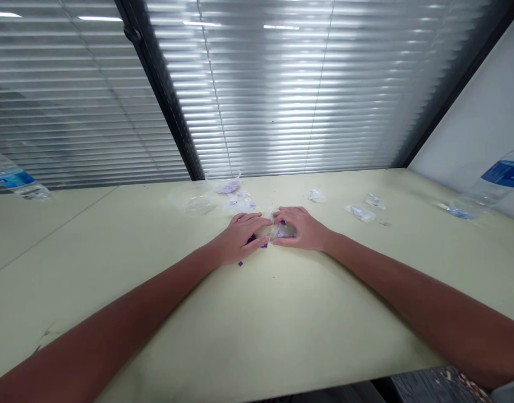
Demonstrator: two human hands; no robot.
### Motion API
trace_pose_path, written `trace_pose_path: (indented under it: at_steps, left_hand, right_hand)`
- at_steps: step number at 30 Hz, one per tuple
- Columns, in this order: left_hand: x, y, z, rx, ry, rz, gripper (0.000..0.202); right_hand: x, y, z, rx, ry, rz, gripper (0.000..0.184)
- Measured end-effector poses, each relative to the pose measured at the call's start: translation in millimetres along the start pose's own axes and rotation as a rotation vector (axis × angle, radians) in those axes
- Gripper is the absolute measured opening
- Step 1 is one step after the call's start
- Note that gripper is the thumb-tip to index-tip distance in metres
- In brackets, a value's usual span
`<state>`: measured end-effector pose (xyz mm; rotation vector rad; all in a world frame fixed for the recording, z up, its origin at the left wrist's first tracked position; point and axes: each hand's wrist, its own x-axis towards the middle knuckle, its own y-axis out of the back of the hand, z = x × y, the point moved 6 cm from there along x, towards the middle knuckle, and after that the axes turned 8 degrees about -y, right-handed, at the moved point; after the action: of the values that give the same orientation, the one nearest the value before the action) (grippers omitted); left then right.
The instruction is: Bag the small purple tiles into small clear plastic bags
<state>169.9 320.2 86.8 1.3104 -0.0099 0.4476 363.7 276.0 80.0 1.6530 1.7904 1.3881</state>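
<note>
My left hand [242,238] rests on the table with its fingers curved and the thumb apart, around a few small dark purple pieces [264,245]. Facing it, my right hand [305,229] curls its fingers and thumb around a small clear plastic bag [277,230] with purple bits at it. The fingertips of both hands almost meet at the bag. One purple square [240,263] lies on the tabletop just below my left hand. My fingers partly hide the bag and the pieces.
Beyond my hands stand a clear tub [228,186] with light purple pieces and a clear round lid [199,205]. Small bags [361,212] lie to the right. Water bottles appear at the far left [17,178] and right [498,176]. Blinds [273,101] rise behind the table [282,324].
</note>
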Motion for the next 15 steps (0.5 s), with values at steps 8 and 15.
trace_pose_path:
  at_steps: [8,15]
  left_hand:
    - [0.3,1.5,2.5,0.027,0.031,-0.021,0.051]
    - [-3.3,6.5,-0.6,0.07,0.063,0.082,0.046]
  right_hand:
    - [0.4,3.8,-7.7,-0.118,0.029,0.025,0.037]
    - [1.1,2.2,-6.2,-0.09,0.06,-0.055,0.045]
